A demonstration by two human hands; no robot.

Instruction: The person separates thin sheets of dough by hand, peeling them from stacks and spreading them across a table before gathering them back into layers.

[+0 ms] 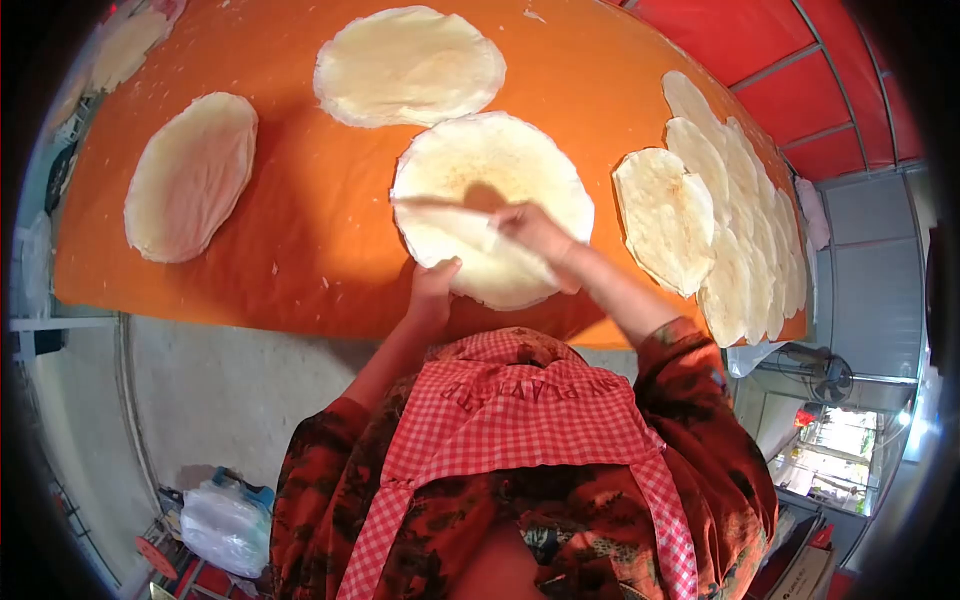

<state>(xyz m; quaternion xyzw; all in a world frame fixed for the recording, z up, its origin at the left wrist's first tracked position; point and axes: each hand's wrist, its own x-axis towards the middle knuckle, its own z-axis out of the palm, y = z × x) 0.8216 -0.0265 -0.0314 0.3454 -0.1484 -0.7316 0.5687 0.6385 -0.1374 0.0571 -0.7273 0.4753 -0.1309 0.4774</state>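
A pale round sheet of thin dough lies on the orange table right in front of me, perhaps several layers thick. My right hand, slightly blurred, is closed over its middle, fingers pinched on a thin pale flap that looks like a raised edge of the sheet. The flap runs slantwise across the round. At the near left rim, my left hand grips the sheet's edge with the thumb on top. Its other fingers are mostly hidden.
Other dough sheets lie at the far side and to the left. On the right, a single sheet lies beside many overlapping ones. The orange table ends close to my apron. A fan stands beyond the right end.
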